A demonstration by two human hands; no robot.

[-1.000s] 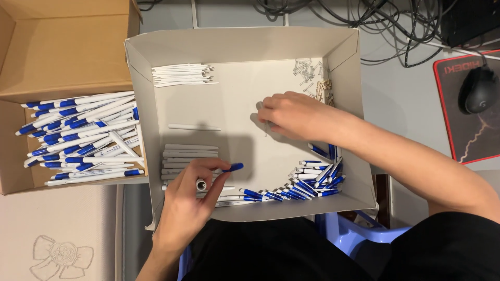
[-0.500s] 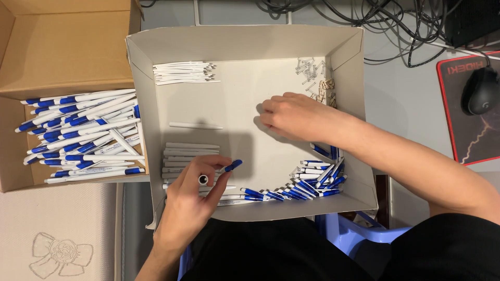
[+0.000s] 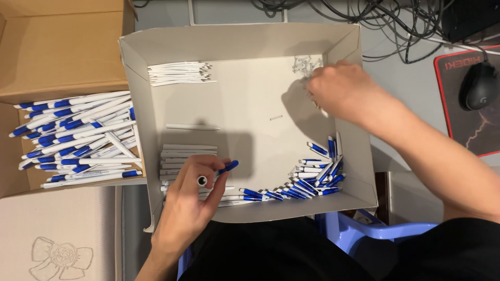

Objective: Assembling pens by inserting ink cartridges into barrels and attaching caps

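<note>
A shallow grey cardboard tray (image 3: 239, 39) holds pen parts. My left hand (image 3: 190, 200) at its near left grips a white pen barrel with a blue tip (image 3: 227, 166), its open end facing up. My right hand (image 3: 341, 93) reaches to the far right corner, fingers closed over a small pile of metal springs (image 3: 304, 65); whether it holds one is hidden. White barrels (image 3: 187, 154) lie stacked by my left hand. Thin white refills (image 3: 177, 73) lie at the far left. Blue-and-white pen pieces (image 3: 307, 182) heap along the near right.
A brown cardboard box (image 3: 67, 135) of finished blue-and-white pens sits to the left. A black mouse (image 3: 478, 86) rests on a red-edged pad at the right, with cables (image 3: 385, 15) behind the tray. A blue plastic stool (image 3: 364, 231) shows below.
My right hand has moved from the tray's middle right up to the spring pile in the far right corner. My left hand stays put with the pen barrel.
</note>
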